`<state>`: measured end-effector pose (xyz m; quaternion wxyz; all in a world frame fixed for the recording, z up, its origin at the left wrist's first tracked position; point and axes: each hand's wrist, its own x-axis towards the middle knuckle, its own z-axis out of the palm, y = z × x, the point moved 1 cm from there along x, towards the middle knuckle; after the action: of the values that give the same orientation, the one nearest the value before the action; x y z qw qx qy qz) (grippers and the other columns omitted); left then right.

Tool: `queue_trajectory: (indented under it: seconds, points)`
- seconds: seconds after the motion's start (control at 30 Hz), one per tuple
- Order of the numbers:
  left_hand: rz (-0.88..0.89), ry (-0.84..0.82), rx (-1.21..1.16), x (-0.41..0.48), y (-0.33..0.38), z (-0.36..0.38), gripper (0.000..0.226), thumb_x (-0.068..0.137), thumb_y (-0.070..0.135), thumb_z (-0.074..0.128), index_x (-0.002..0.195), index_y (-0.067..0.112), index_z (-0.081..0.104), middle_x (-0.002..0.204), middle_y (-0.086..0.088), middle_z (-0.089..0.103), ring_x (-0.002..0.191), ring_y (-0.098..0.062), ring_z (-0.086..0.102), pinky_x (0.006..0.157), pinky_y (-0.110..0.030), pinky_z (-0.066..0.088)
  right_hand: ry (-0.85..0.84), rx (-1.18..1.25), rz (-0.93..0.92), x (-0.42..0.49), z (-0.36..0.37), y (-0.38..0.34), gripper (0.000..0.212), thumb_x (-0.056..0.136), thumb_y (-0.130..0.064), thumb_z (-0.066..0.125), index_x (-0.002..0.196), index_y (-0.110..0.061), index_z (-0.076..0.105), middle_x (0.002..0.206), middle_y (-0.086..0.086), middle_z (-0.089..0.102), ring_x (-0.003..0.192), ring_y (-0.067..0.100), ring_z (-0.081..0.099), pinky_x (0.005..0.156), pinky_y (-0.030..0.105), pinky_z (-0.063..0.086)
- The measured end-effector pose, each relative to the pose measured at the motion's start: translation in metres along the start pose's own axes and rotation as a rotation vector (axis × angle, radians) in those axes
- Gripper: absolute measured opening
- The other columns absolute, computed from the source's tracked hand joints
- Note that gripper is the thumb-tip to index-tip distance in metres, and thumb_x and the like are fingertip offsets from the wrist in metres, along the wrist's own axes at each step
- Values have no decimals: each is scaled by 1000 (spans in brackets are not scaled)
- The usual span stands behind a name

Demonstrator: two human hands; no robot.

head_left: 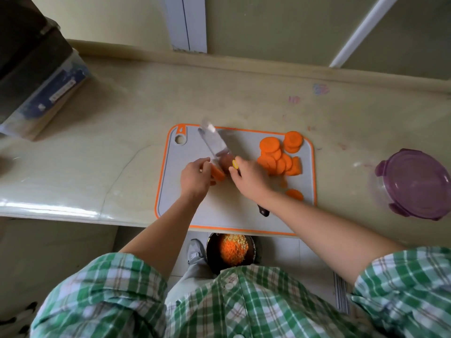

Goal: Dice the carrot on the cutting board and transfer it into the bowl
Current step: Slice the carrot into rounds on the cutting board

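Carrot stub (218, 172) pinned under left hand (195, 178) fingertips on cutting board (170, 191), long axis running from left hand toward right. Right hand (249, 178) closed on knife (212, 142), blade just right of those fingertips, touching the stub's cut end. Sliced rounds (278, 154) beyond right hand. Bowl (231, 250) of dice below board's near edge, nearer the body.

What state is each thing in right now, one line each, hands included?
Left hand: holding down the carrot piece.
Right hand: gripping the knife, blade blurred.
Carrot slices: cut rounds, piled on the cutting board.
Purple-lidded container: lid on.
Dark bowl: holds diced pieces.
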<state>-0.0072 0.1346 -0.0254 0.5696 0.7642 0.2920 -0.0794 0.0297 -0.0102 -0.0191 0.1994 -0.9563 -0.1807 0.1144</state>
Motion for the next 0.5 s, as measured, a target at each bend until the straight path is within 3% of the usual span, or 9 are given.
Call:
queue_trajectory:
  seconds: [0.1, 0.17, 0.27, 0.33, 0.5]
  points:
    - [1, 20, 27, 1, -5, -2, 28, 93, 29, 55, 110, 12, 69, 91, -6, 70, 73, -20, 68, 75, -41, 60, 70, 250, 157, 6, -9, 17, 24, 94, -23, 51, 73, -16, 42, 69, 20, 59, 63, 37, 58, 53, 42, 38]
    - [26, 5, 91, 1, -5, -3, 41, 80, 38, 68, 113, 13, 69, 94, -4, 68, 81, -22, 69, 77, -42, 60, 87, 460, 295, 5, -17, 31, 30, 94, -22, 54, 69, -22, 37, 64, 17, 54, 53, 31, 55, 51, 42, 44]
    - [23, -15, -55, 0, 5, 3, 38, 79, 19, 70, 117, 12, 66, 105, -9, 65, 88, -22, 67, 82, -40, 59, 10, 834, 397, -7, -28, 44, 17, 91, -17, 62, 85, -15, 46, 60, 11, 53, 45, 22, 49, 50, 32, 43]
    - [36, -84, -170, -1, 17, 14, 37, 82, 11, 68, 119, 11, 64, 110, -12, 64, 90, -22, 66, 82, -36, 59, -15, 999, 424, -16, -34, 44, 21, 88, -14, 67, 95, -11, 48, 62, 7, 54, 47, 17, 49, 51, 27, 44]
    - [59, -235, -334, -10, 31, 40, 41, 77, 11, 70, 115, 16, 57, 106, -3, 59, 91, -17, 60, 72, -24, 53, 40, 1346, 553, -22, -46, 40, 26, 86, -19, 71, 98, -18, 47, 70, 1, 66, 49, 12, 52, 51, 24, 39]
